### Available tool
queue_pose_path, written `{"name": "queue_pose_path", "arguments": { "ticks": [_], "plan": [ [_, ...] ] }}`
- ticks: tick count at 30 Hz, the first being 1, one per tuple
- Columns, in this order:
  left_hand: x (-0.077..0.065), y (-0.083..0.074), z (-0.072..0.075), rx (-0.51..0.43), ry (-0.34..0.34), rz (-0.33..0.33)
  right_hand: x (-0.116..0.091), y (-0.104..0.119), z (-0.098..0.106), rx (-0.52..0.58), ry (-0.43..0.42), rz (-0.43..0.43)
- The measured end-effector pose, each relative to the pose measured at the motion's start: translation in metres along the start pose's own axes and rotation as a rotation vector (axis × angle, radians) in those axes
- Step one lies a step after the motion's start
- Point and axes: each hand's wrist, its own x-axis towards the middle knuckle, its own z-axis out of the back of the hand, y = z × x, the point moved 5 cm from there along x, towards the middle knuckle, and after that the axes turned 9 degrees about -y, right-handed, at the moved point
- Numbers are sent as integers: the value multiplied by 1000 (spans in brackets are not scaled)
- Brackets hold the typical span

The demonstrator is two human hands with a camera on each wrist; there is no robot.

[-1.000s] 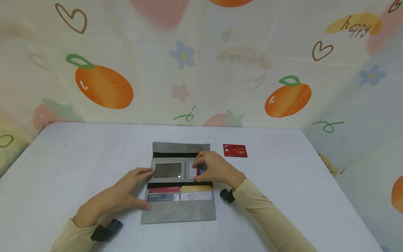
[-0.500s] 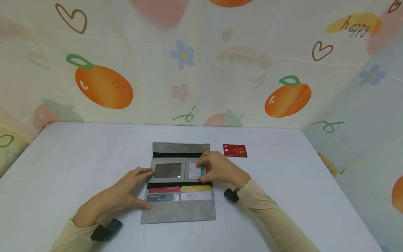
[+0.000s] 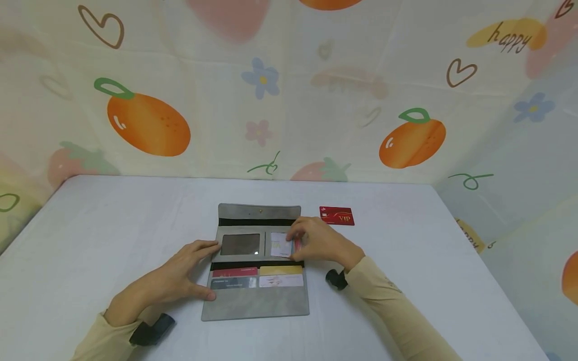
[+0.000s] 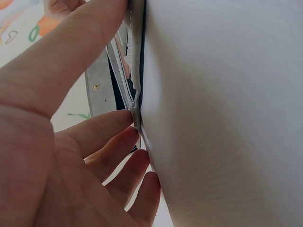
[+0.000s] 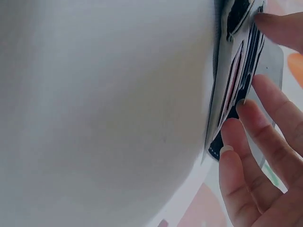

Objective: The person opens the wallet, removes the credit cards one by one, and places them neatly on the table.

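Observation:
A grey long wallet (image 3: pixel 255 303) lies unfolded on the white table in the head view. My left hand (image 3: pixel 173 276) rests along its left edge, fingers fairly straight; in the left wrist view, the fingertips (image 4: pixel 124 117) touch that edge. At the wallet's upper right, my right hand (image 3: pixel 322 240) pinches a red-and-blue card (image 3: pixel 296 244), mostly hidden by the fingers. Left of it, a white card face (image 3: pixel 280 245) shows. In the right wrist view, my right fingers (image 5: pixel 258 127) lie along the wallet's side (image 5: pixel 222 104), with the thumb above them.
A red VIP card (image 3: pixel 337 215) lies beyond the wallet to the right. Several cards (image 3: pixel 281 281) sit in the wallet's lower pockets, and a dark window (image 3: pixel 241 244) is at upper left. A fruit-patterned cloth (image 3: pixel 289 100) hangs behind the white table (image 3: pixel 135 220).
My right hand has slid a little to the right with the red-and-blue card's edge, uncovering more of the white face. The left hand and the wallet have stayed in place.

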Motion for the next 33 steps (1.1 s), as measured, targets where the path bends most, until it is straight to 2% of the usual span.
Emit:
{"name": "queue_pose_path", "arguments": {
  "ticks": [8,17,22,33],
  "plan": [
    [0,1,1,-8,-14,-18,-8,-6,5,-24,16,-27],
    [0,1,0,-13,-14,-23,-8,3,1,-56,44,17],
    [-2,1,1,-20,-33,-44,-5,7,-2,-72,35,11],
    [-2,0,2,-22,-31,-44,-3,9,-3,-78,9,7]
  ]
}}
